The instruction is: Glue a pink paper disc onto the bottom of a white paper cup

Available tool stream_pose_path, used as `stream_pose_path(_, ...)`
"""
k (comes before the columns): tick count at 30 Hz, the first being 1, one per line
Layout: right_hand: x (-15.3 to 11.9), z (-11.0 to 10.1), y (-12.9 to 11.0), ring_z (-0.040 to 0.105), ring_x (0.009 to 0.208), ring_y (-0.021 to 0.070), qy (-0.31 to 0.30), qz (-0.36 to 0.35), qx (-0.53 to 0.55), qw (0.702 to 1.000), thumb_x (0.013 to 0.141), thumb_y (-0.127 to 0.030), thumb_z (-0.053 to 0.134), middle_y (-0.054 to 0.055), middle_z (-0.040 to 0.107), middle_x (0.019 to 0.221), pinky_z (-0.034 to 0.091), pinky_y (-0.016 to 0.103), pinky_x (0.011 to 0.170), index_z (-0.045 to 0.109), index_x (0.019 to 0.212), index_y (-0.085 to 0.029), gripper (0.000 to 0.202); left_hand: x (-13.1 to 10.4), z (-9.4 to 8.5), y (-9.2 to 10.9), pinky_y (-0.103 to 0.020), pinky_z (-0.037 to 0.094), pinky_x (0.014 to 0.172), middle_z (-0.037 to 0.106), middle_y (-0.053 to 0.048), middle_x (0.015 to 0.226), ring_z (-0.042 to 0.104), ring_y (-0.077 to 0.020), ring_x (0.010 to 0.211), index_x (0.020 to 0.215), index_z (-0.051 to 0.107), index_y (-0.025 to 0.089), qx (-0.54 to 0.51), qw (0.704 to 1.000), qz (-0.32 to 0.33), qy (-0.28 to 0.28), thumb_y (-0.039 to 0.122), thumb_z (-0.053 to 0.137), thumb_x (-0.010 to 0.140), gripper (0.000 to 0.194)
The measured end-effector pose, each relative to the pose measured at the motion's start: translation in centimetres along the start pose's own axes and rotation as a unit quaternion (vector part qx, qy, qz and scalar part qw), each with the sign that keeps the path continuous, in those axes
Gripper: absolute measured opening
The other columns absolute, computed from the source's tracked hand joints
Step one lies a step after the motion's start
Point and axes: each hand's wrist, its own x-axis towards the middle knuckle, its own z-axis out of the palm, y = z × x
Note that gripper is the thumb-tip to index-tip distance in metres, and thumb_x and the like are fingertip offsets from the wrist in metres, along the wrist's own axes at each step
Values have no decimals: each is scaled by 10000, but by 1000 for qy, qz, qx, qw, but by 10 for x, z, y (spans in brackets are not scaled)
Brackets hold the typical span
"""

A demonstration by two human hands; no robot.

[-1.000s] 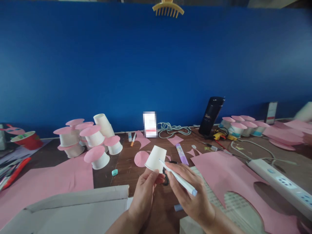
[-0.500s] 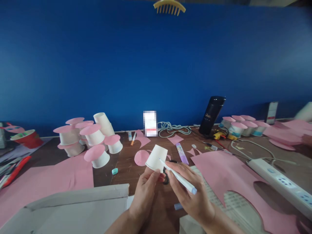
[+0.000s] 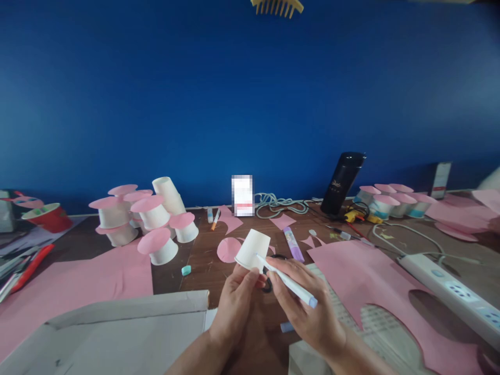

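A white paper cup (image 3: 252, 247) is upside down and tilted, its rim gripped by the fingers of my left hand (image 3: 236, 298). My right hand (image 3: 307, 302) is closed round a white marker (image 3: 291, 283) with a pale blue end, and the marker's tip touches the side of the cup. Behind the cup lies a pink paper disc (image 3: 228, 250). Black scissors, partly hidden by my right hand, lie under it. A blue cap (image 3: 286, 327) rests on the table below my right hand.
White cups with pink discs (image 3: 157, 247) stand at the left, near a grey cardboard box (image 3: 128, 333). Cut pink paper (image 3: 383, 276), a power strip (image 3: 449, 284) and a black flask (image 3: 342, 183) are at the right. A blurred co-worker's hand shows at the right edge.
The view has shifted slightly, moving things a little rightward and the wall comb upward. Both hands keep nearly the same pose on the cup and marker.
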Motion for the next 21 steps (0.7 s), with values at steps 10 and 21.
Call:
stream_pose_path(10,0,-1,-1,647,820,176,-5,8,-3,1000,877,-155,522,67,683,940,556,298,724,606,1143,-205,283,-2,-2,5,-305,438,791,659,-86,850,579,-216,838,717,700,150,104,993,15,-44,436,656,741,291)
stream_pose_path(21,0,-1,0,654,846,186,0,6,-3,1000,873,-149,529,71,683,957,562,303,733,605,1133,-203,277,-6,2,10,-293,437,767,666,-77,851,581,-205,818,771,711,154,105,993,17,-45,391,685,720,243)
